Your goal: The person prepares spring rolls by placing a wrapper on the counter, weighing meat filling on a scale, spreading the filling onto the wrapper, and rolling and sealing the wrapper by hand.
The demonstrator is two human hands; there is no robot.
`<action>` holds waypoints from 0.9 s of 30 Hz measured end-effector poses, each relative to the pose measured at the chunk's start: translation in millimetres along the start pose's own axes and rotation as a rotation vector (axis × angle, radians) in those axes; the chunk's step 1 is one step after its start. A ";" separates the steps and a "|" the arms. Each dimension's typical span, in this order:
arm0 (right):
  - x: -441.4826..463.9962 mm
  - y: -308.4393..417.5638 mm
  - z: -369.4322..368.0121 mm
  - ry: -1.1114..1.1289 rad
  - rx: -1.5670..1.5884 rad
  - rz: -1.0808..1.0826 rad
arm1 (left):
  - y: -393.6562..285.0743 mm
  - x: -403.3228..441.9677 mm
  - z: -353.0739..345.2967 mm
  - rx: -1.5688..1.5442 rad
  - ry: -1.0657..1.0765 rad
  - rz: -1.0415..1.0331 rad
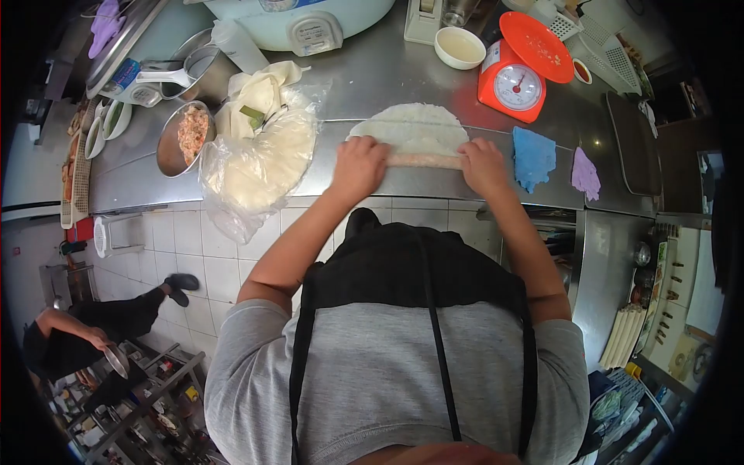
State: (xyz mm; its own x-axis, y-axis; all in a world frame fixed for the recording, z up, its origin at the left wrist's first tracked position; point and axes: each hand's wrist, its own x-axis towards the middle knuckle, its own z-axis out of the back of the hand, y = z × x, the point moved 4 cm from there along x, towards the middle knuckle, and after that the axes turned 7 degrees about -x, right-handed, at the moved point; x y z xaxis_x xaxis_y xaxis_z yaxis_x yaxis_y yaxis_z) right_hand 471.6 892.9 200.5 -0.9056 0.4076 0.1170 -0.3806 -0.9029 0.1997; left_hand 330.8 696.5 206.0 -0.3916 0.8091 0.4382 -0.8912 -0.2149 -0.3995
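Note:
A thin, pale round wrapper sheet (409,126) lies flat on the steel counter in front of me. Its near edge is rolled around a long strip of pinkish filling, forming a narrow roll (424,161). My left hand (361,165) grips the left end of this roll with curled fingers. At the opposite end, my right hand (483,165) is closed over the roll in the same way. Left of the sheet, a clear plastic bag (252,174) holds a stack of pale wrappers. Beyond it, a metal bowl (172,147) contains a chunky orange-pink filling.
An orange kitchen scale (515,85) and a white bowl of pale liquid (459,48) stand at the back right. Blue cloth (533,159) and purple cloth (586,174) lie right of my hand. Another person's hand (97,339) holds a metal bowl at lower left.

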 end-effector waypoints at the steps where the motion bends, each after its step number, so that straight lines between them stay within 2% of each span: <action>1: 1.3 8.6 0.6 -0.059 -0.016 0.017 | -9.1 3.1 -5.4 -0.081 -0.003 -0.032; 4: 7.1 49.9 -0.3 -0.106 0.112 0.222 | -21.5 7.3 -23.8 -0.143 0.007 -0.064; 7: 10.6 60.7 -15.2 -0.086 0.178 0.228 | -13.5 6.9 -32.4 -0.173 0.036 -0.009; 10: 6.3 37.6 -14.9 -0.066 0.142 0.232 | -5.7 2.1 -25.5 -0.172 0.006 -0.021; 14: -11.3 -12.7 -8.1 -0.046 0.144 0.138 | -0.2 -6.4 -4.0 -0.104 -0.037 0.054; 19: -12.5 -34.4 -5.8 0.056 0.160 0.043 | 14.9 -12.1 1.8 -0.092 -0.061 0.070; 22: -3.3 -35.7 -4.2 0.074 0.095 -0.146 | 26.3 -3.6 -0.4 -0.110 0.026 0.113; 25: 6.7 -7.5 3.5 -0.087 -0.058 -0.020 | 28.8 6.0 0.4 -0.005 0.078 0.071; 27: 9.2 20.8 5.1 -0.118 0.071 0.148 | 34.2 10.6 -1.3 0.014 0.059 0.047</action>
State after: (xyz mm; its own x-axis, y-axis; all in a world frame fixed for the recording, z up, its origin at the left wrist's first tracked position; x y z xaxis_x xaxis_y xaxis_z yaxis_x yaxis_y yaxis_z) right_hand 456.3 878.6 210.6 -0.9209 0.2884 0.2623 -0.2273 -0.9439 0.2396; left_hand 296.4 698.4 196.0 -0.4193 0.8286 0.3709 -0.8755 -0.2610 -0.4067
